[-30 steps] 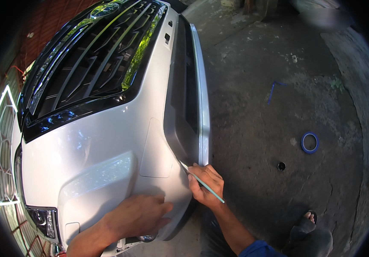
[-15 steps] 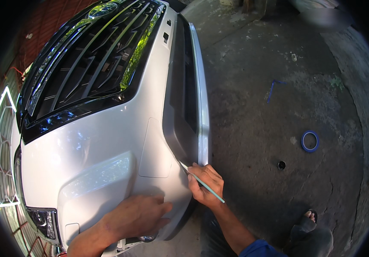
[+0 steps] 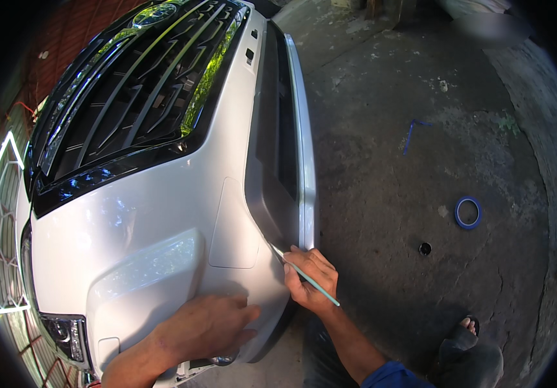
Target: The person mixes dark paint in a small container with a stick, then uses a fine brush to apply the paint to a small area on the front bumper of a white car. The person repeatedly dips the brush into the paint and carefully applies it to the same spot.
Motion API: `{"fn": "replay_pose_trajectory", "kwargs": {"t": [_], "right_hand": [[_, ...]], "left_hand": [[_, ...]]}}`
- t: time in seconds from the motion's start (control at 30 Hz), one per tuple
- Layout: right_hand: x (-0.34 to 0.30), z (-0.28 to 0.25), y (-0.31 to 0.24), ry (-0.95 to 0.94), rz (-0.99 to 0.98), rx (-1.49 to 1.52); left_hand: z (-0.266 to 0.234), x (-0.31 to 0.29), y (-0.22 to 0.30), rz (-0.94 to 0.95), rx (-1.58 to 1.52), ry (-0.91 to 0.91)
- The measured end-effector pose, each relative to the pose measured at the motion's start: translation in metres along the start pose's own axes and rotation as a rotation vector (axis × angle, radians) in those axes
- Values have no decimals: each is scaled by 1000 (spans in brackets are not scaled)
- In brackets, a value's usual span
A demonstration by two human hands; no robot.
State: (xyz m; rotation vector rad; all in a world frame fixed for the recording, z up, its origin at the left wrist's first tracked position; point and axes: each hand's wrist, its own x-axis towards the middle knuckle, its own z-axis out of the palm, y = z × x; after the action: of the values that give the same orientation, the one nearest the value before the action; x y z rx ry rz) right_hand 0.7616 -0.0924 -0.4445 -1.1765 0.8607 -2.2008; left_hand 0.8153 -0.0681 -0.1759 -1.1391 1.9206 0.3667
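Observation:
My right hand (image 3: 312, 278) pinches a thin paintbrush (image 3: 317, 284) with a teal handle. Its tip meets the seam where the white bumper (image 3: 162, 187) borders the dark grey lower trim (image 3: 269, 174). Resting by the bumper's lower corner, my left hand (image 3: 210, 326) holds nothing. Its fingers are loosely bent and apart, pointing toward the right hand. The slatted black grille (image 3: 142, 97) fills the upper left of the bumper, and a silver strip (image 3: 302, 142) runs along the trim's outer edge.
On the concrete floor (image 3: 382, 194) to the right lie a roll of blue tape (image 3: 468, 213), a small round pot of dark liquid (image 3: 425, 249) and a scrap of blue tape (image 3: 410, 136). My sandalled foot (image 3: 469, 325) is at lower right. A headlamp (image 3: 65, 336) sits at lower left.

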Motion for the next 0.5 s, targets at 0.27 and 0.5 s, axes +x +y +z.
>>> {"fn": "replay_pose_trajectory", "kwargs": {"t": [0.27,0.5], "right_hand": [[2,1,-1,16,-11,2],[1,-1,-1,9,3,14]], "left_hand": [[3,0,-4,26,36,6],[3,0,-4,21,40,-9]]}}
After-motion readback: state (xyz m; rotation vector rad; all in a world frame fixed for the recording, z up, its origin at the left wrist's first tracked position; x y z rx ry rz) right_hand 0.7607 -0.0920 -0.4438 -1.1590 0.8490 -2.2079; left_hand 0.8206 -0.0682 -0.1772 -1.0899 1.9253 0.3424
